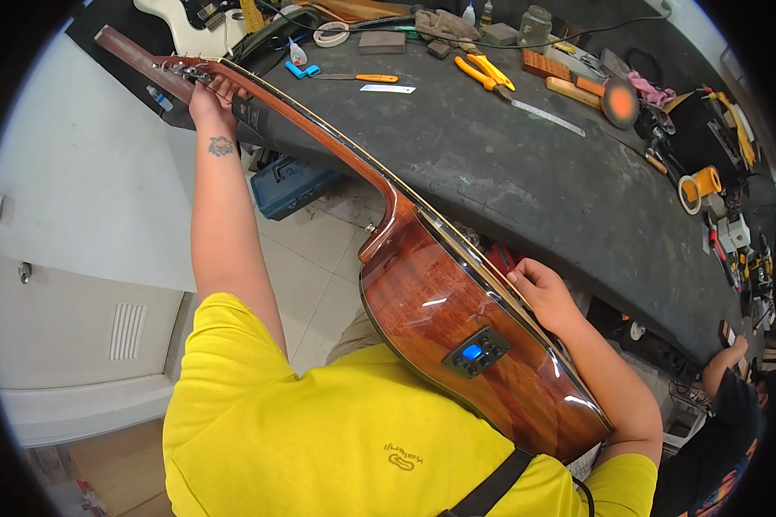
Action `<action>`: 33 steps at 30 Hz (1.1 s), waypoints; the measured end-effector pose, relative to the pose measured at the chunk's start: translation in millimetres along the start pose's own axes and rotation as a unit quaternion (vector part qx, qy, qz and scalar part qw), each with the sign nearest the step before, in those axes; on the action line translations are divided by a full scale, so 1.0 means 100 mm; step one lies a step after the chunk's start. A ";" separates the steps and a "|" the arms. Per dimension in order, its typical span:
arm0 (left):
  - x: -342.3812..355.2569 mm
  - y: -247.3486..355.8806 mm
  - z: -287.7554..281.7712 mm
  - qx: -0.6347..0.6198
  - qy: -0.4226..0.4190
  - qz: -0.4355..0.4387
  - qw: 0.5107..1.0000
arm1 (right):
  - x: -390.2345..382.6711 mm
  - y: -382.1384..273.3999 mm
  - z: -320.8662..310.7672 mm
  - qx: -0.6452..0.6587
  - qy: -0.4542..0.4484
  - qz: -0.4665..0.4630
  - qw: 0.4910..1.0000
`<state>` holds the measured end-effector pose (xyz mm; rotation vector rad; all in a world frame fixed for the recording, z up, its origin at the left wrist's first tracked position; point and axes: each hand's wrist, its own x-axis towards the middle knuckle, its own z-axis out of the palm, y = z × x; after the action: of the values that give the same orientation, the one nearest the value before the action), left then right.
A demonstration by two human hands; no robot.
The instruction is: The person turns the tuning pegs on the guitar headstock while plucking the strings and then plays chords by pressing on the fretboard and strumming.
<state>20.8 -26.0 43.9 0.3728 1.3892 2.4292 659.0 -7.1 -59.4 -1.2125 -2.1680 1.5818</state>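
A glossy reddish-brown acoustic guitar lies across my lap, its neck slanting up to the far left. A dark preamp panel with a lit blue screen is set in its side. My left hand is at the headstock, beside the metal tuning pegs, its fingers curled around that end. Over the strings side of the body, my right hand has thumb and forefinger pinched together. The guitar's edge partly hides its fingertips, so whatever they hold cannot be made out.
A dark workbench spans beyond the guitar, bearing orange-handled pliers, a steel ruler, a blue string winder and a mallet. Under it sits a blue toolbox. Another person works at the right.
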 end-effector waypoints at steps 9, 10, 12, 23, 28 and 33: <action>-1.92 -0.14 0.29 -0.027 -0.058 -0.016 0.998 | 0.01 -0.01 0.01 0.012 -0.026 -0.006 1.000; -1.96 -0.16 0.37 -0.086 -0.093 -0.081 0.989 | 0.00 -0.01 0.03 0.060 -0.024 0.002 0.998; -1.89 -0.18 0.47 -0.146 -0.155 -0.160 0.964 | 0.01 0.00 0.02 0.078 -0.025 -0.010 0.997; -1.91 -0.26 0.51 -0.132 -0.166 -0.132 0.968 | -0.03 0.09 -0.08 -0.020 -0.026 -0.022 0.999; -1.91 -0.20 0.41 -0.124 -0.166 -0.136 0.969 | 0.09 0.38 -0.06 0.111 -0.052 0.014 0.992; -1.34 -0.12 -0.01 -0.064 -0.044 -0.020 0.997 | 0.12 0.21 -0.02 0.147 -0.044 0.034 0.988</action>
<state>145.2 -74.5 24.0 0.4099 1.1859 2.4235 662.9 4.8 -80.1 -1.1539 -1.8703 1.9354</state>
